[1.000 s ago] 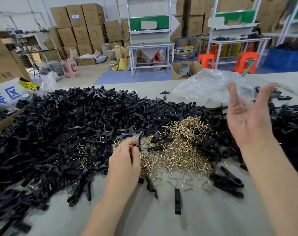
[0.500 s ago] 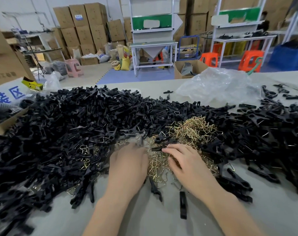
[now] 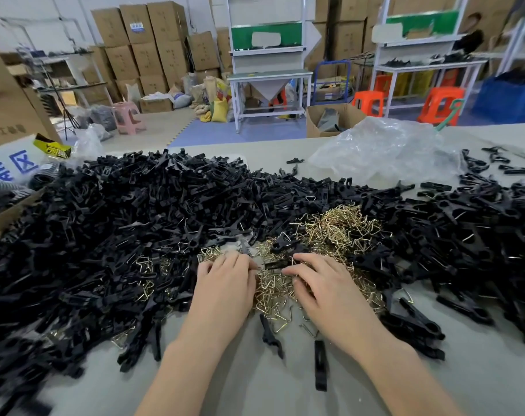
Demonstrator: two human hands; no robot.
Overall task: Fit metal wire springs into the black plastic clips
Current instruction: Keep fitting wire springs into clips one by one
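Two hands, left hand [image 3: 225,283] and right hand [image 3: 324,286], over one grey worktop [image 3: 240,385]. Black plastic clips [image 3: 120,223]: one sprawling heap, far too many to count. Gold wire springs [image 3: 342,229]: one smaller heap, also beyond counting. Two loose clip pieces [image 3: 270,334] lie on bare worktop. One crumpled clear plastic bag [image 3: 387,148]. Behind, at least two orange stools [image 3: 367,100] and one pink stool [image 3: 129,115].

Bright, even indoor light, soft shadows, wide-angle bending and slight blur toward the edges.
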